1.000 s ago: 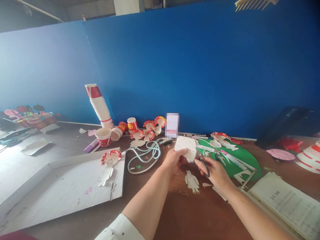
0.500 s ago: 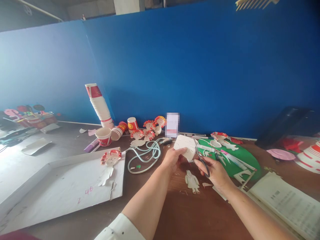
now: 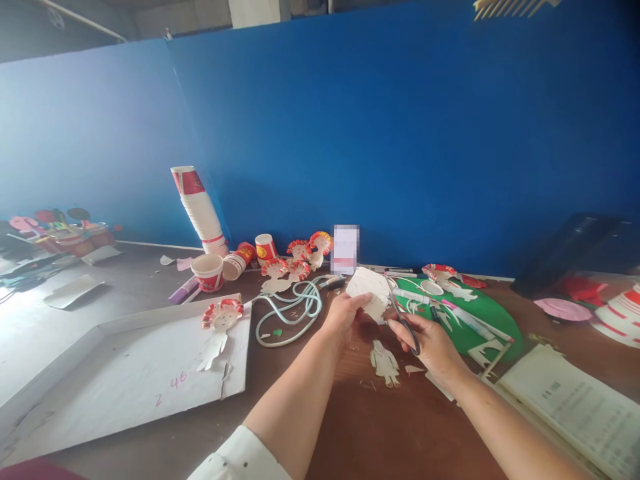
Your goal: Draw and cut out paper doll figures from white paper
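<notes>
My left hand [image 3: 346, 313] is closed on a piece of white paper [image 3: 369, 285] with faint drawn lines, the thumb lying on top of it. My right hand [image 3: 425, 339] grips a pair of dark-handled scissors [image 3: 411, 331], their blades at the paper's right edge. On the table below both hands lies a cut-out paper figure [image 3: 385, 364] with arms and legs. Small paper scraps [image 3: 414, 369] are scattered beside it. A finished-looking figure with a red-fringed round head [image 3: 223, 315] rests on the white cardboard tray [image 3: 125, 380] to the left.
A leaning stack of paper cups [image 3: 199, 210] stands at the back left, near an upright cup [image 3: 207, 272]. A pale cable [image 3: 287, 343] lies coiled left of my hands. Markers lie on a green disc [image 3: 493, 313] to the right, beside an open book [image 3: 575, 407]. A blue partition [image 3: 400, 133] rises behind.
The paper in my left hand has tilted and turned slightly against the scissor blades. My right hand and the scissors stay in nearly the same place.
</notes>
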A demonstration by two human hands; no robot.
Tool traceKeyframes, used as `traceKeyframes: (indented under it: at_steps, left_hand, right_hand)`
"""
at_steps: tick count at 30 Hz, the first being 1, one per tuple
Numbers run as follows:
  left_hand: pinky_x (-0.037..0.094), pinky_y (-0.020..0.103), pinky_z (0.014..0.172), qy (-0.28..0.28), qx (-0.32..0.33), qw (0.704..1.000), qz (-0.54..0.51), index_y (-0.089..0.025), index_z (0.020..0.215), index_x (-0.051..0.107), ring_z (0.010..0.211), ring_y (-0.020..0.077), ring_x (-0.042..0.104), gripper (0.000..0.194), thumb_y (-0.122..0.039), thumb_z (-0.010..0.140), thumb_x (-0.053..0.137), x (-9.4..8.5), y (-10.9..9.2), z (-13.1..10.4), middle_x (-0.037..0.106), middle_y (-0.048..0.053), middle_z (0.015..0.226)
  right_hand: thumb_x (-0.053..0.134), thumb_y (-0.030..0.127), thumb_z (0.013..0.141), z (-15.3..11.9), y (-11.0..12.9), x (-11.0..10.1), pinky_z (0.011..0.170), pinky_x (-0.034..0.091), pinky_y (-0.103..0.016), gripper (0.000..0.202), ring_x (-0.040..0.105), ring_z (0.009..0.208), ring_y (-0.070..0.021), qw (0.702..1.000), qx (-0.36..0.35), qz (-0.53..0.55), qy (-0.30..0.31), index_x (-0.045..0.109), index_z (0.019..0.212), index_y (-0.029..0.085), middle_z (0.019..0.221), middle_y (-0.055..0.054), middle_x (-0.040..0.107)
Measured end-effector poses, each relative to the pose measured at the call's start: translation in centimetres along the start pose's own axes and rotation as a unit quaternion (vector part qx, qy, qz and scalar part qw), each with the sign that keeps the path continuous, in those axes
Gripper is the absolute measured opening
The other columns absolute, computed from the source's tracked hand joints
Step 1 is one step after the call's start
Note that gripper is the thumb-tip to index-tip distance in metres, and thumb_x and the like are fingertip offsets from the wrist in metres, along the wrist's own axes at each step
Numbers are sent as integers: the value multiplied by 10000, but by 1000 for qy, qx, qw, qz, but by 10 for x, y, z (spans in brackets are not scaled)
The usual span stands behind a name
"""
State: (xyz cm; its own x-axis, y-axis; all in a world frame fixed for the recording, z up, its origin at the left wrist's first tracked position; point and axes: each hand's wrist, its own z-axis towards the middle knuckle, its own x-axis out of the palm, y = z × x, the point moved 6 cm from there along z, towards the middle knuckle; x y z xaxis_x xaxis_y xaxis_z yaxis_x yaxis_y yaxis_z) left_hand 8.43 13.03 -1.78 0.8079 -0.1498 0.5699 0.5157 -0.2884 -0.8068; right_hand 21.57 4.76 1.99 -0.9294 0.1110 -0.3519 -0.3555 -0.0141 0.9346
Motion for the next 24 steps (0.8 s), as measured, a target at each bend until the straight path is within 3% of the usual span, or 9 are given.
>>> traceKeyframes:
  at_steps: [5,18,24]
  left_hand:
    - [473,237,576,7,13,1000,-4,-90,933,677,696,163,621,381,-252,604,778,1,-2,0,685,133,896]
    - [510,282,651,24,21,999,-18,-101,922,684,721,183,638,354,-250,613,770,1,-6,1,689,129,900]
    - [505,275,644,7,30,1000,0,-102,902,690,694,174,635,342,-266,613,769,-3,-7,3,691,123,870]
  right_hand:
    - [630,489,761,-2,4,1,531,320,-247,346,418,505,-114,1000,5,-13,3,561,601,190,494,48,476]
    - [631,484,766,0,-4,2,513,322,-242,298,423,509,-117,1000,15,-6,11,659,774,187,501,53,478]
    - [635,481,757,0,-6,2,504,323,-241,314,429,504,-120,1000,20,-6,7,689,864,190,488,57,478]
